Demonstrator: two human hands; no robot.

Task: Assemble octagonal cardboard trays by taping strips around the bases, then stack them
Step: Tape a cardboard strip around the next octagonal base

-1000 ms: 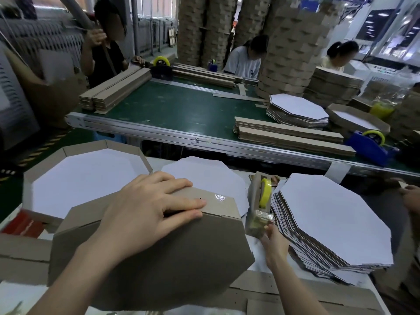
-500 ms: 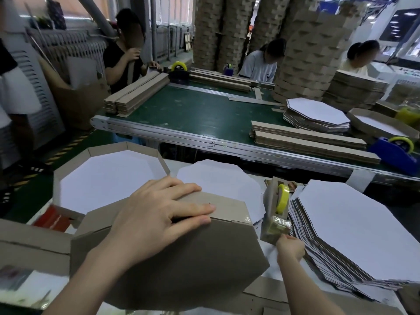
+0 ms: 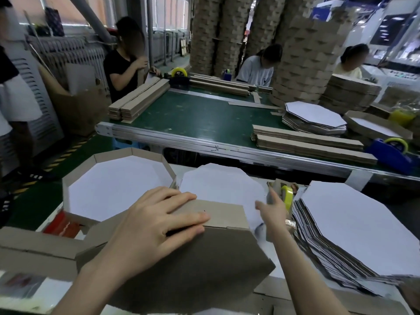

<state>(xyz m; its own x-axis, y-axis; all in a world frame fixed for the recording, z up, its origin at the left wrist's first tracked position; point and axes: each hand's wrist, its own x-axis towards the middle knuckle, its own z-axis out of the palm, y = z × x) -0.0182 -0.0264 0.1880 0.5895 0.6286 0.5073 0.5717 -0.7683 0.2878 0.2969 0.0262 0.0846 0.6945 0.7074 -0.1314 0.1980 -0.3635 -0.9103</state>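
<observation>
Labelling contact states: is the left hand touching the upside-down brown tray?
Touching. The head view shows the left hand lying flat on the upturned tray, with straight fingers pressed across its top edge and no gap visible.

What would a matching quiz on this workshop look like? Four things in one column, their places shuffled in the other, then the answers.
Things:
1. upturned brown tray
2. beige tape dispenser
3. blue tape dispenser
4. tall tray stacks

Places:
A. on the green table
B. beyond the green table
C. under the left hand
D. between the loose white base and the near stack of bases

Pairs: 1-C, 2-D, 3-A, 4-B
</observation>
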